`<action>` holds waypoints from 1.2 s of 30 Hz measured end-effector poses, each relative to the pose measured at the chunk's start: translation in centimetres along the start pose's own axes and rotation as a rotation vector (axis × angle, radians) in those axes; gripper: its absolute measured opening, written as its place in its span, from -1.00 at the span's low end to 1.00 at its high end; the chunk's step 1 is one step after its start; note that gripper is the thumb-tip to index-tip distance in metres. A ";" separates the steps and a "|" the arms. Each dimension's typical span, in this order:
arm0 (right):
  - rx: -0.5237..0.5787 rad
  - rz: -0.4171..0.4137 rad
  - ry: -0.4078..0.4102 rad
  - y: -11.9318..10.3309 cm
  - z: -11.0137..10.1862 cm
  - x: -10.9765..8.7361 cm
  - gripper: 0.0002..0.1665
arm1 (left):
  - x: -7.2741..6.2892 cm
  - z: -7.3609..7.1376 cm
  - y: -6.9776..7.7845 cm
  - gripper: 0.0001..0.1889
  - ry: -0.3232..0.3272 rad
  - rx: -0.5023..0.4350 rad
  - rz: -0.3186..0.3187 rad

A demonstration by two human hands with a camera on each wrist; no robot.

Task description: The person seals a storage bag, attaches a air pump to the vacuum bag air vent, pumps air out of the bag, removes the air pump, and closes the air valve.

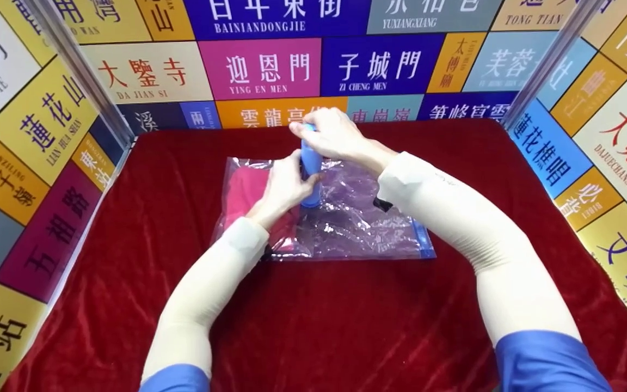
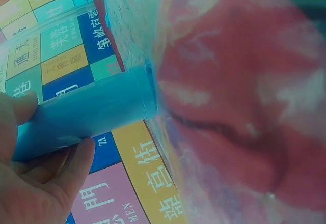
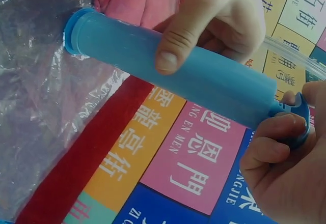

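A blue hand pump [image 3: 204, 81] stands upright on a clear plastic vacuum bag [image 1: 357, 228], its wide base ring against the film. Around the pump's barrel my left hand [image 1: 287, 182] curls its fingers and thumb, a little above the bag. My right hand [image 1: 335, 133] grips the handle [image 3: 300, 119] at the top; in the right wrist view the handle sits close to the barrel's end. Folded pink-red cloth [image 1: 245, 190] lies inside the bag's left part, under the film. The bag's right part looks wrinkled and flat.
Dark red velvet cloth [image 1: 313, 321] covers the table beneath the bag. A blue strip [image 1: 425, 239] runs along the bag's right edge, and a small black piece [image 1: 383, 204] shows beside the right sleeve. Panels with printed signs [image 1: 270, 68] enclose the back and both sides.
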State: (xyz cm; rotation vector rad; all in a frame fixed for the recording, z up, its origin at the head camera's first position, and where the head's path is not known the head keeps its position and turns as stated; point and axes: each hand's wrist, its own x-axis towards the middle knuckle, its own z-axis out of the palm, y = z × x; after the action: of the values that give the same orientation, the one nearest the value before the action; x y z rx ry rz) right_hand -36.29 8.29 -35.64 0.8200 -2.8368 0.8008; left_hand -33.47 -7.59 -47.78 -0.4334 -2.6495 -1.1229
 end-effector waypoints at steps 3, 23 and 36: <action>-0.013 0.026 -0.019 -0.5 -0.6 0.6 -0.43 | 0.1 0.0 0.1 -0.51 -0.009 0.002 -0.007; 0.039 0.067 0.099 -5.5 -7.9 2.6 -0.38 | 0.0 -0.1 0.6 -0.52 -0.023 0.025 -0.055; 0.122 -0.046 0.333 -5.9 -9.2 2.0 -0.46 | -0.1 0.1 0.7 -0.51 -0.017 0.081 -0.076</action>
State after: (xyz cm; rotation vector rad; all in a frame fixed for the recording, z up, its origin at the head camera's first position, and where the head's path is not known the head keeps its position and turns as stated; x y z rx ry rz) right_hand -35.55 7.71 -24.52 0.6871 -2.4898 1.0074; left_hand -33.19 -7.10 -47.43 -0.3308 -2.7356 -1.0330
